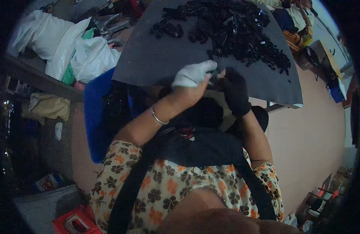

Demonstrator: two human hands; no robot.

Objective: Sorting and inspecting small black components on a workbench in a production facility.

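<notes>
My left hand point(193, 74) wears a white glove and is closed around a small dark part at the near edge of a dark grey board point(148, 58). My right hand point(235, 91) wears a black glove and meets the left hand at that same small part point(217, 73), fingers closed on it. A wide heap of small black parts point(234, 31) lies on the far half of the board, beyond both hands. A metal bangle point(158, 117) circles my left wrist. What exactly the part is stays too dark to tell.
A blue plastic crate point(95, 117) stands to my left under the board. White plastic bags point(70, 46) pile at the far left. A red box point(76, 222) sits on the floor near left. Another person point(295, 15) sits at the far right, by pale floor.
</notes>
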